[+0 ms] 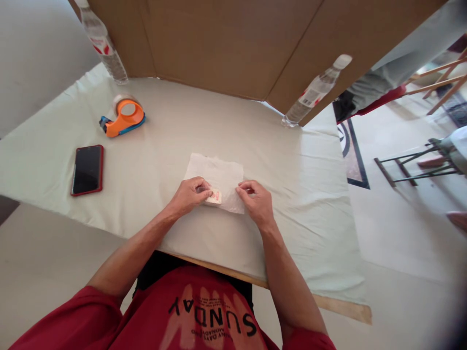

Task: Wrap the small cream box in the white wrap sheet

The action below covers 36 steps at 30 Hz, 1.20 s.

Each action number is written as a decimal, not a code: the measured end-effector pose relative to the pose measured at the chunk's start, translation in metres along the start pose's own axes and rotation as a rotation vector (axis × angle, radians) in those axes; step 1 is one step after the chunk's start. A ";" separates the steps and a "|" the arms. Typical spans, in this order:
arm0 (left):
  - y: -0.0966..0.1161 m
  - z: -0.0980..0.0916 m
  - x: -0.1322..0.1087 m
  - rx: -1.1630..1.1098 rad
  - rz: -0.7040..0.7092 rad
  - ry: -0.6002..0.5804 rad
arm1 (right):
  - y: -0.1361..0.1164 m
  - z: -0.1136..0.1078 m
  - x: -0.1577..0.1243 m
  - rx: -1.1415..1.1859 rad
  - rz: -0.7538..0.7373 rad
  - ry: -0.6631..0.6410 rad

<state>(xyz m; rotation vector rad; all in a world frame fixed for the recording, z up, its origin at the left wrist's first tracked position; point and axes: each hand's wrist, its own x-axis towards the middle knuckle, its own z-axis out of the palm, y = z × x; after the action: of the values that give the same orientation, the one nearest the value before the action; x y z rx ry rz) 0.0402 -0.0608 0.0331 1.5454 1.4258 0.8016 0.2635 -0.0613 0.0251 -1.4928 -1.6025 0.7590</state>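
Observation:
A small pale box with red print [216, 196] rests on a whitish, translucent sheet that looks like bubble wrap [222, 171], near the table's front edge. The fingers and thumb of my left hand [189, 195] are closed on the box's left end, which they partly cover. At the sheet's right edge, my right hand [257, 201] pinches the wrap between thumb and forefinger. The sheet lies mostly flat, spreading beyond the box to the back and right.
An orange and blue tape dispenser [127, 116] and a red-cased phone [87, 170] lie at left. Two water bottles, one left [105, 51] and one right [315, 92], stand against a cardboard panel [219, 43]. Beyond the table's right side are a folding stool [412, 167] and people's legs.

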 end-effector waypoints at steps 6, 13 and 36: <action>-0.001 0.000 0.002 0.038 0.006 -0.007 | -0.036 0.000 -0.025 -0.202 -0.417 0.037; -0.003 -0.005 0.000 0.063 0.041 -0.022 | -0.033 0.029 -0.030 -0.478 -0.531 -0.266; -0.023 -0.061 -0.019 0.044 -0.363 0.000 | -0.047 0.040 -0.022 -0.839 -0.561 -0.330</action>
<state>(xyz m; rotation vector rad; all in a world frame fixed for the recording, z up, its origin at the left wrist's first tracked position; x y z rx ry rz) -0.0262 -0.0697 0.0400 1.2640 1.6699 0.5535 0.2046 -0.0856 0.0420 -1.3446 -2.6391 -0.0260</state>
